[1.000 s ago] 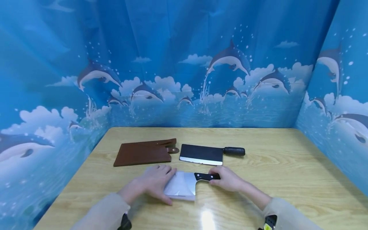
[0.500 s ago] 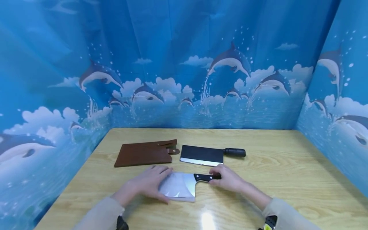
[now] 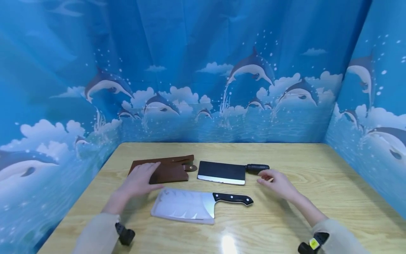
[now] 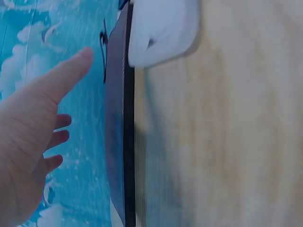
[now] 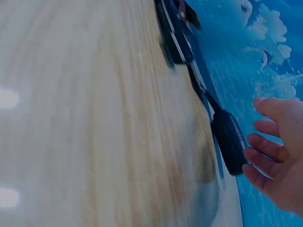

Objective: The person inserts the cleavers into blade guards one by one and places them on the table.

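A cleaver (image 3: 233,198) with a black riveted handle lies at the front of the table, its blade inside a whitish translucent blade cover (image 3: 182,204). My left hand (image 3: 137,180), fingers extended, hovers over the left part of a brown leather knife sheath (image 3: 171,172); in the left wrist view the hand (image 4: 28,137) is apart from the sheath (image 4: 118,118). Behind the covered cleaver lies a second, dark-bladed cleaver (image 3: 222,171). Near the end of its black handle (image 5: 229,142), my right hand (image 3: 277,184) hangs with loosely bent fingers and holds nothing.
All of this lies on a light wood-grain table (image 3: 304,169). A blue curtain (image 3: 203,70) printed with dolphins stands around the table's back and sides. Bright light reflects off the table's front (image 3: 229,243).
My right hand has let go of the covered cleaver's handle and moved right and slightly back. My left hand has left the blade cover and moved left and back, over the sheath.
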Tool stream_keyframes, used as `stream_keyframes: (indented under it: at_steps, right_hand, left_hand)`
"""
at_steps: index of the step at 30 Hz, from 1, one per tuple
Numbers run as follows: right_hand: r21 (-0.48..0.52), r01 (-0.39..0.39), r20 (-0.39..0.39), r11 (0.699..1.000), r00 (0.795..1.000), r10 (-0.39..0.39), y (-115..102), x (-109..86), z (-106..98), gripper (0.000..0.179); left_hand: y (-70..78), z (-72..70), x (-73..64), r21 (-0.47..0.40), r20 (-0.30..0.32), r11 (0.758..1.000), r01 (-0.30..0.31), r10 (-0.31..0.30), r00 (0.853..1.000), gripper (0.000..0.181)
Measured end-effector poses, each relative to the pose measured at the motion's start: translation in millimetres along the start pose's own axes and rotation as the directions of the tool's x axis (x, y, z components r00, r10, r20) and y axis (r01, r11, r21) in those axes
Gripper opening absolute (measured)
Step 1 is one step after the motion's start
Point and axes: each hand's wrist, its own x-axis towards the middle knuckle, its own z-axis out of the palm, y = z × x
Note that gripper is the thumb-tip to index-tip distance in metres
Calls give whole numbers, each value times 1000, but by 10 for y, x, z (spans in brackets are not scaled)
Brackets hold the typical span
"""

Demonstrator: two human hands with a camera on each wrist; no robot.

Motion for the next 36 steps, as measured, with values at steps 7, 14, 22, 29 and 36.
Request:
stream_keyframes:
  at_steps: [7,14,22,29,36]
  right_hand:
    - [1,-76,-80,997,994,76,218,151,-149,42]
    - [-6,-138,-10,990,990,138,396,312,-101,50]
    - [-12,-99,-1,995,995,99,397,409,74,46]
    - [-30,-95,-20,995,995,94,359,450,116,44]
    - [-52,-116,-7,992,993,116,351,494,135,42]
  left_hand:
    - [-286,-12,156,-23,-17,996,83,-83,996,96]
    - [-381,52,293,-60,91,990,125,-119,989,113]
    - [-328,102,399,-41,265,981,190,-173,949,116]
    - [-275,28,406,-16,336,974,224,-206,919,117]
    - [-255,14,423,-6,392,971,241,-219,894,120]
